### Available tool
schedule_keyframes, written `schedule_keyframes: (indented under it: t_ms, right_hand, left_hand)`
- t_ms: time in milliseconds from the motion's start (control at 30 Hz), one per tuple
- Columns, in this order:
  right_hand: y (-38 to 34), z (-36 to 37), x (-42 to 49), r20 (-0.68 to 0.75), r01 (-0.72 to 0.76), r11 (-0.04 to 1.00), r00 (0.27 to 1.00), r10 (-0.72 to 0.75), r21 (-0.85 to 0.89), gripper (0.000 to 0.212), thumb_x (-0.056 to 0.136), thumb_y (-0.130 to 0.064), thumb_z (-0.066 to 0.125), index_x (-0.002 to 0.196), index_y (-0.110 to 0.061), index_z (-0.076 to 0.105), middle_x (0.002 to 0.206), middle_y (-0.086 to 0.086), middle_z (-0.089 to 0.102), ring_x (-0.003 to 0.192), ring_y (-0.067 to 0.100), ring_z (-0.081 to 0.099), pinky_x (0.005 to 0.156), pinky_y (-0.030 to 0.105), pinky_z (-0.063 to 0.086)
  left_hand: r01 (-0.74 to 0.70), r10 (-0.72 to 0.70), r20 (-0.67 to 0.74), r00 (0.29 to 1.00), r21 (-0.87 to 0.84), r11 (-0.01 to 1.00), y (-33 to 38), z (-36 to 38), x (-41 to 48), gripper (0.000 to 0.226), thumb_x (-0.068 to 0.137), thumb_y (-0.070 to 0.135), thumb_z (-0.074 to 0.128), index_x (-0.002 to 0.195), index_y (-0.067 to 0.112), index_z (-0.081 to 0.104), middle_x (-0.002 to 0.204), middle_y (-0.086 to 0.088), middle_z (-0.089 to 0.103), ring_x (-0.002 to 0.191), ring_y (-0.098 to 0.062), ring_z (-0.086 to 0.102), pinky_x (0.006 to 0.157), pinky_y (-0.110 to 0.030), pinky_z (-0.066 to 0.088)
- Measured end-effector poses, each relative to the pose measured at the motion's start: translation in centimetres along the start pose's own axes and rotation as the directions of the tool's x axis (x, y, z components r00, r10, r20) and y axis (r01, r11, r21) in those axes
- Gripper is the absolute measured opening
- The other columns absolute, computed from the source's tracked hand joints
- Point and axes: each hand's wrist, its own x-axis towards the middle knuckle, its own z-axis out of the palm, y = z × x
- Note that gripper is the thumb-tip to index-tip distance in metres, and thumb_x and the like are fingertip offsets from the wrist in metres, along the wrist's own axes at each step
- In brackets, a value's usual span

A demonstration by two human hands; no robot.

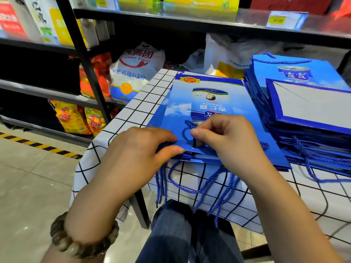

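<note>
A white cloth (133,111) with a black grid covers the table, which stands against black shop shelves (89,73) holding a flour sack (133,73). The top bag (214,114) lies flat on a blue pile at the near edge, with a taller stack (303,118) just beside it. The left hand (138,149) pinches the bag's near edge. The right hand (228,139) pinches a blue cord (185,128) at the bag's hole. The floor (28,183) is pale tile with a yellow-black stripe (38,145).

Bright, even light pours down from overhead, and the glossy blue paper bag (239,114) gives back a soft sheen. Glare washes along the clear plastic shelf edge (190,17), where the yellow price label (277,20) smears into blur. Deep shadow pools behind the white flour sack (133,73). The black metal shelf post (82,59) bows with wide-angle distortion.
</note>
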Motion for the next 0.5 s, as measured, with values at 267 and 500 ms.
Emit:
schedule_keyframes:
  t_ms: [267, 500]
  right_hand:
    - [0.25, 0.03, -0.2, -0.007, -0.023, 0.999, 1.0, 0.023, -0.037, 0.019, 0.08, -0.022, 0.068, 0.062, -0.021, 0.064, 0.063, -0.008, 0.069, 0.058, 0.002, 0.061, 0.064, 0.021, 0.05]
    - [0.54, -0.19, -0.22, 0.015, -0.029, 0.992, 0.999, 0.031, -0.124, 0.02, 0.081, -0.027, 0.066, 0.061, -0.027, 0.062, 0.06, -0.014, 0.065, 0.061, 0.0, 0.058, 0.06, 0.018, 0.044]
  left_hand:
    - [-0.025, 0.025, -0.038, 0.999, 0.007, 1.0, -0.12, 0.41, 0.1, 0.048, 0.072, 0.061, 0.038, 0.083, 0.03, 0.072, 0.085, 0.009, 0.072, 0.082, -0.018, 0.067, 0.067, -0.038, 0.054]
    - [-0.042, 0.04, -0.098, 0.994, -0.019, 0.999, -0.23, 0.7, 0.01, 0.044, 0.074, 0.059, 0.041, 0.083, 0.03, 0.072, 0.081, 0.008, 0.073, 0.078, -0.019, 0.068, 0.065, -0.038, 0.054]
